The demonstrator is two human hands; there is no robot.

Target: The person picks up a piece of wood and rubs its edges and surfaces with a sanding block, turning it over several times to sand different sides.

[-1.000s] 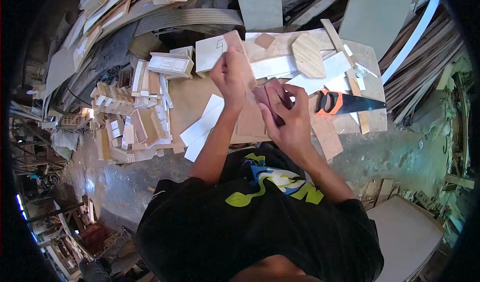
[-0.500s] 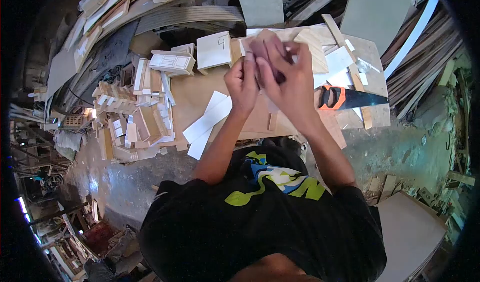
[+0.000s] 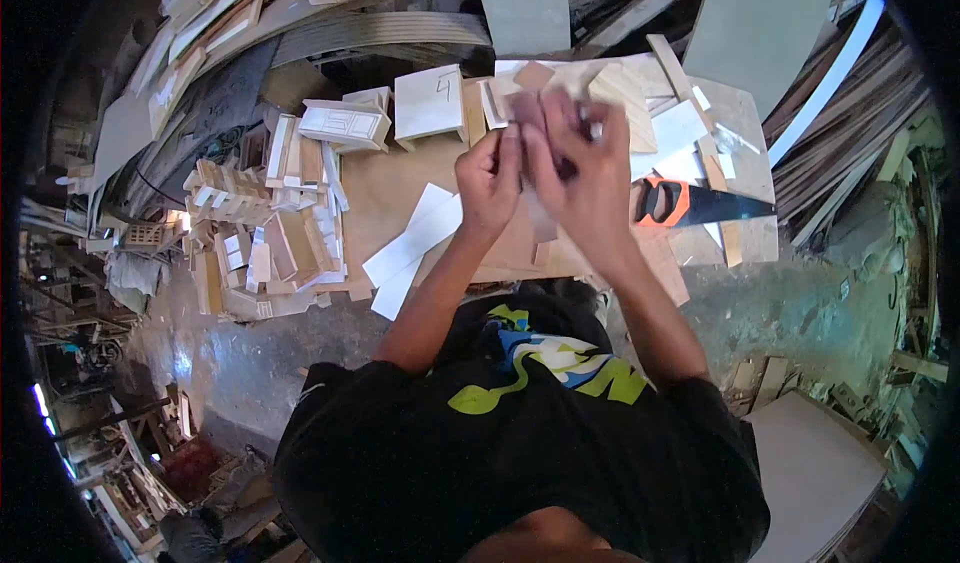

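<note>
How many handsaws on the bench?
1. The handsaw, with an orange and black handle, lies on the bench just right of the right hand. More could be hidden under the wood offcuts.

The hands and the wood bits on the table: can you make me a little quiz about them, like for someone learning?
1. True or false: both hands hold the same piece of wood.
2. What colour is the saw's handle?
3. What is written on the square white board: A) 4 B) 9 C) X?

Key:
1. True: left hand and right hand grip one thin wood piece.
2. Orange, on the saw.
3. A, on the white board.
</note>
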